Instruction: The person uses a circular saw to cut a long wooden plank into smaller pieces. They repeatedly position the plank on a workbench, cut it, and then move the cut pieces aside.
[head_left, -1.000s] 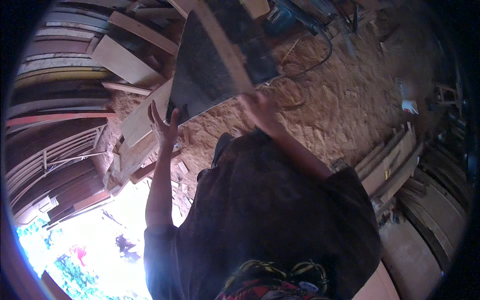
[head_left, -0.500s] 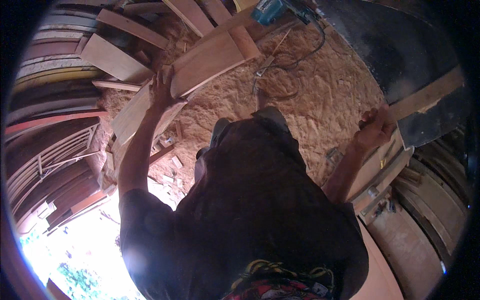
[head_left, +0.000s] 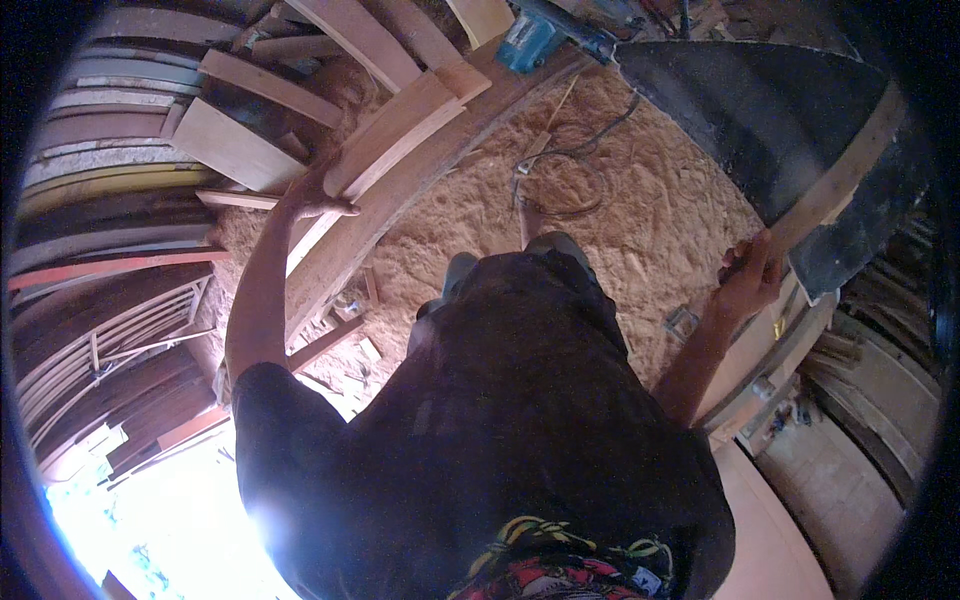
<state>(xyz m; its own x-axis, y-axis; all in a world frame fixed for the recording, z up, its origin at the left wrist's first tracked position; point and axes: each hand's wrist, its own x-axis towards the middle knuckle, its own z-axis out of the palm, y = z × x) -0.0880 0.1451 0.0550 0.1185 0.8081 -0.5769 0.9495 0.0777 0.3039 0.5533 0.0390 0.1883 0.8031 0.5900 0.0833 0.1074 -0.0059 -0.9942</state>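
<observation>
One piece newly tilted, one held out wide

Head view: my right hand (head_left: 748,275) is closed on the near end of the wooden strip (head_left: 840,190) along the dark panel (head_left: 750,110), which spreads ahead of that grip. My left hand (head_left: 312,195) is on the wooden board (head_left: 400,125), thumb across its edge; I cannot tell whether the fingers close round it. Half a second ago the board lay flatter; its tilt now bares more of the plank (head_left: 400,188) beside my thumb. I make out no container.

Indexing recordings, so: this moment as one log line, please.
left hand: on wooden board | right hand: gripping wooden strip across black panel
</observation>
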